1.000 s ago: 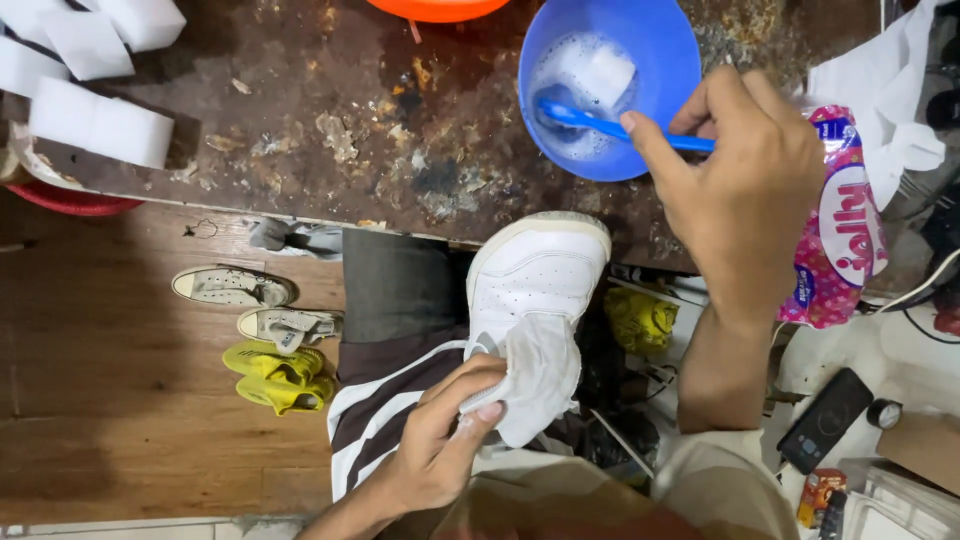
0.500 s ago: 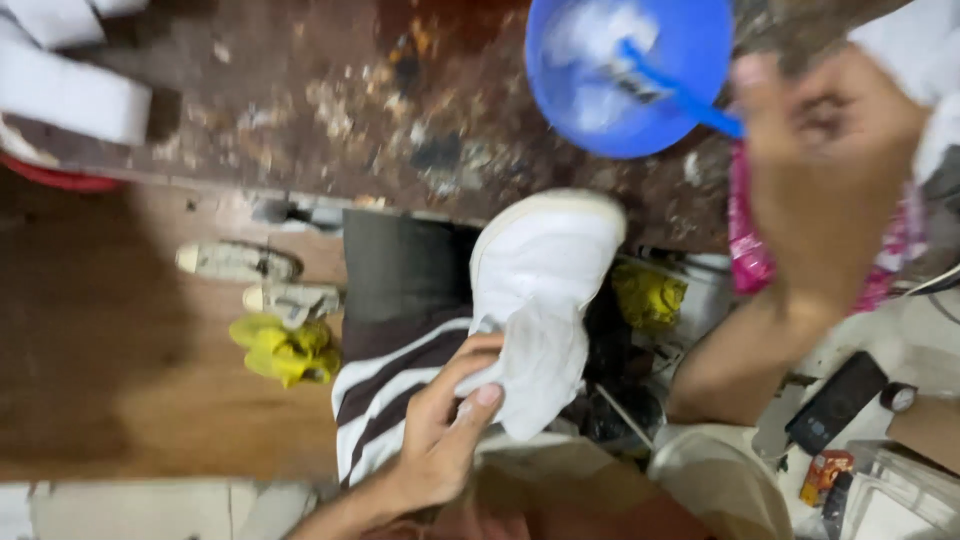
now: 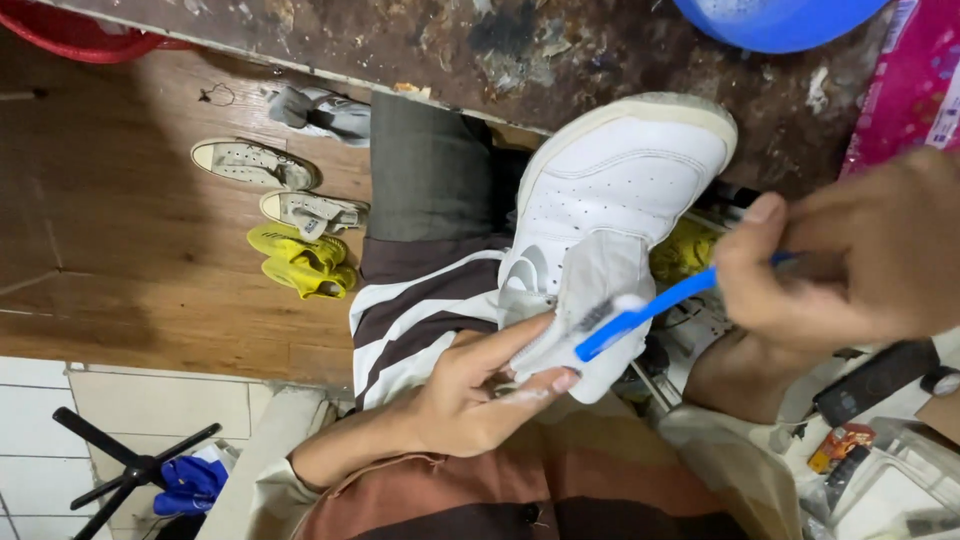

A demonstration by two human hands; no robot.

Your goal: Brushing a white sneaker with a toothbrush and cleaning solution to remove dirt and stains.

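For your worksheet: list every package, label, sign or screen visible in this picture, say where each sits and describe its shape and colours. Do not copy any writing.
Pink plastic packet with white patches: top right corner on the stained worktop, beside the blue bowl; cut off by the frame.
Small red and orange wrapper: lower right, among clutter; flat, crumpled.
Dark flat rectangular device: lower right, under the right hand; whether it has a screen cannot be told.
No signs in view.
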